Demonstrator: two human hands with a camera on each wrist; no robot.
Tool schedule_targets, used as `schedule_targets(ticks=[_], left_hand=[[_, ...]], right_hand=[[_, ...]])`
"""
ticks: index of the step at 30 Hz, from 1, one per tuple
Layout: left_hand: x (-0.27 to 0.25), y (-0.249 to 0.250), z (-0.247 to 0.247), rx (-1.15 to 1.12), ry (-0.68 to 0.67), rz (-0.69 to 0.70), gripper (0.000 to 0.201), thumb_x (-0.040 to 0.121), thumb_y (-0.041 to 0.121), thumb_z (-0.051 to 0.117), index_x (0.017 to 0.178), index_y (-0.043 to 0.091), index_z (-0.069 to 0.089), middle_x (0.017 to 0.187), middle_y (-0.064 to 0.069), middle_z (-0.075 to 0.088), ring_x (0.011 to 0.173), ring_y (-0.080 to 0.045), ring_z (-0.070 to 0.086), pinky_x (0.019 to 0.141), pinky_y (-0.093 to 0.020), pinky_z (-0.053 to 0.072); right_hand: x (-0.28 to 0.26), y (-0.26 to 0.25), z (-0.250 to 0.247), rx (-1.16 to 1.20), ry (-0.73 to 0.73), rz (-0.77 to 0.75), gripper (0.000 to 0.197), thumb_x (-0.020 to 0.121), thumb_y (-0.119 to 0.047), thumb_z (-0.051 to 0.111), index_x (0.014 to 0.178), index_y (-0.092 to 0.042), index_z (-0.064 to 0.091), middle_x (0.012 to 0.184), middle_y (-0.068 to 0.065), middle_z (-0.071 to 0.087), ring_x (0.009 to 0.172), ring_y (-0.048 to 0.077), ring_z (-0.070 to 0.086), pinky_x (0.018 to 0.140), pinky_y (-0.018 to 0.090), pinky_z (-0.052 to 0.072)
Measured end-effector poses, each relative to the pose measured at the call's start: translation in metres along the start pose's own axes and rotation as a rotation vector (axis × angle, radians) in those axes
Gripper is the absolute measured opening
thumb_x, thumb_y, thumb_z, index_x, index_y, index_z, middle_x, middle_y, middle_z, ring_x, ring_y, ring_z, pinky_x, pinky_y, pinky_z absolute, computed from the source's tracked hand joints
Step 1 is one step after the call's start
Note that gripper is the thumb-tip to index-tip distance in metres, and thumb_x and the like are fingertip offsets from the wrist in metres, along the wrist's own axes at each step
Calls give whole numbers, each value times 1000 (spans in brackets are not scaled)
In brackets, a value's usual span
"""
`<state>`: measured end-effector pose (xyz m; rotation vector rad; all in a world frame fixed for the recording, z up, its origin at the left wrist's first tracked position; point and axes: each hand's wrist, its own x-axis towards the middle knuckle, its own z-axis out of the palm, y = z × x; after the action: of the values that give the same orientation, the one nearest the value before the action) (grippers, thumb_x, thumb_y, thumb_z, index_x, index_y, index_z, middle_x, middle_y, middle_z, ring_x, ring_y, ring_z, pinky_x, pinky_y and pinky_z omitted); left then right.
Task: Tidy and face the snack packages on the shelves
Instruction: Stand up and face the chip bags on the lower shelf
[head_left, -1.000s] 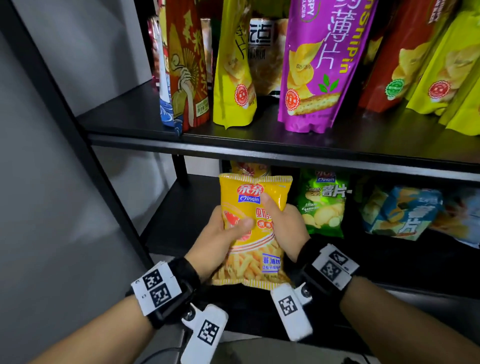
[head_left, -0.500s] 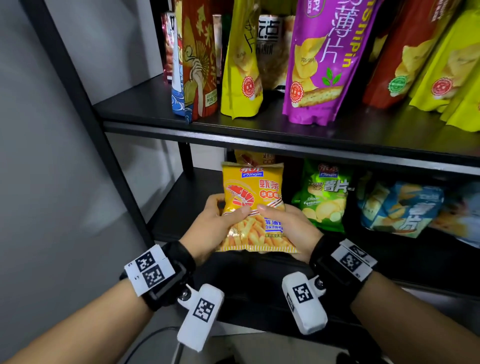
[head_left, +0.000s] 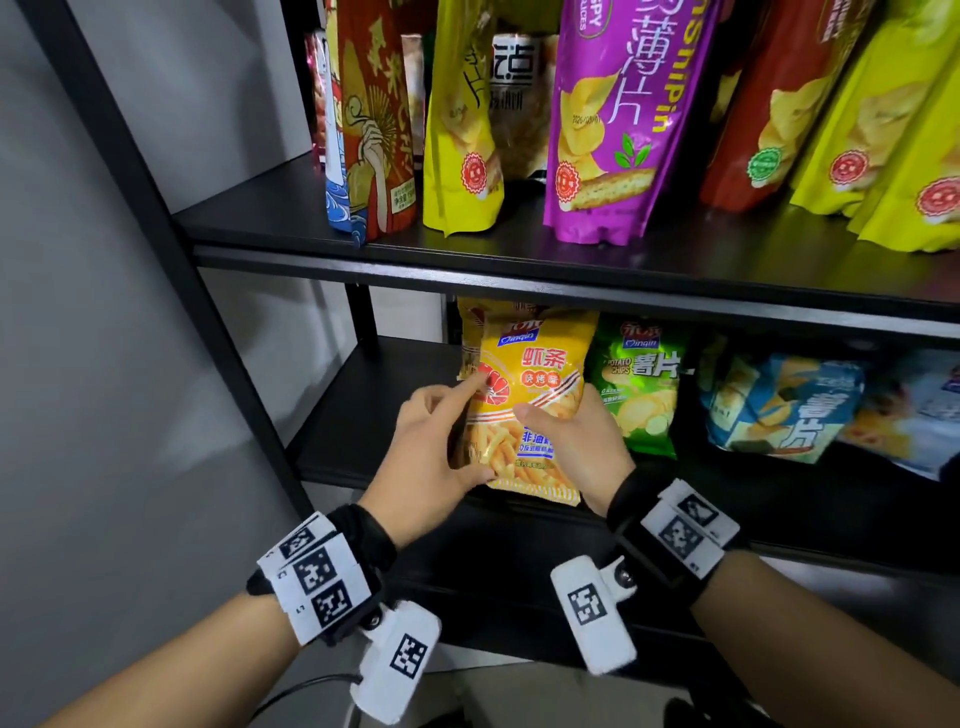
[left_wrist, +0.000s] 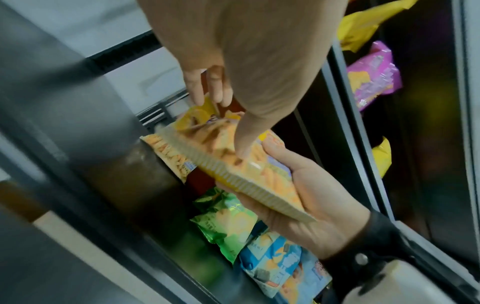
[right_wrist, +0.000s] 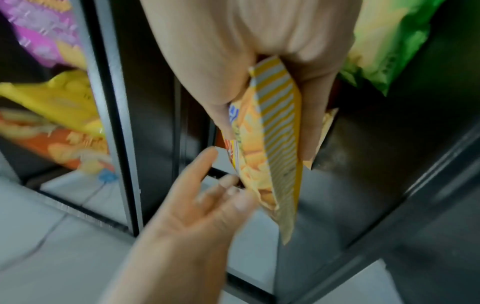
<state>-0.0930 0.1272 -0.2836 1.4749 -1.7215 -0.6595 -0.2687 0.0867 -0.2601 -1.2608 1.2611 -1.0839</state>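
Note:
A yellow shrimp-stick bag (head_left: 530, 395) stands upright, front facing me, at the left end of the lower shelf (head_left: 363, 415). My right hand (head_left: 571, 441) grips its lower right side, thumb across the front and fingers behind; the right wrist view shows the bag's striped seam (right_wrist: 275, 144) between them. My left hand (head_left: 441, 436) lies against the bag's left edge with straight fingers, index tip on the front and thumb near the bottom corner. In the left wrist view the bag (left_wrist: 233, 164) sits under that thumb. Another yellow bag (head_left: 478, 322) stands just behind.
A green chip bag (head_left: 641, 384) stands right of the yellow one, then a slumped blue bag (head_left: 779, 410). The upper shelf (head_left: 519, 260) carries tall red (head_left: 374, 130), yellow (head_left: 460, 130), purple (head_left: 623, 119) and lime bags (head_left: 883, 130). A black upright post (head_left: 156, 234) and grey wall are at the left.
Both hands carried the yellow bag forward and down onto the lower shelf, standing it upright. My left hand loosened from a grip to straight fingers along the bag's edge.

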Motion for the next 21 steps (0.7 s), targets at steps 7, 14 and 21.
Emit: schedule_targets(ticks=[7,14,21], left_hand=[[3,18,8,-785,-82,-191,107,69,33,84,156,32,20,138,5,61,125,-15,61,105,-43,50],[10,-2,1,-957,-24,-411,70,70,5,80,135,9,52,117,-17,73,100,-34,72,79,-47,61],[3,-15,-3,-1088,-292,-555,58,81,17,71,137,10,56,131,-22,65,117,-44,63,91,-55,57]], right_hand=[[-21,13,4,-149,-255,-215,51,100,-51,40,148,-34,40,156,-7,31,135,11,43,103,37,50],[-22,7,-4,-103,-145,-341,23,93,-39,48,102,-36,70,126,-6,64,115,19,60,81,36,51],[4,-3,-8,163,-413,412,46,96,-42,56,133,-14,57,125,11,68,114,31,66,96,52,53]])
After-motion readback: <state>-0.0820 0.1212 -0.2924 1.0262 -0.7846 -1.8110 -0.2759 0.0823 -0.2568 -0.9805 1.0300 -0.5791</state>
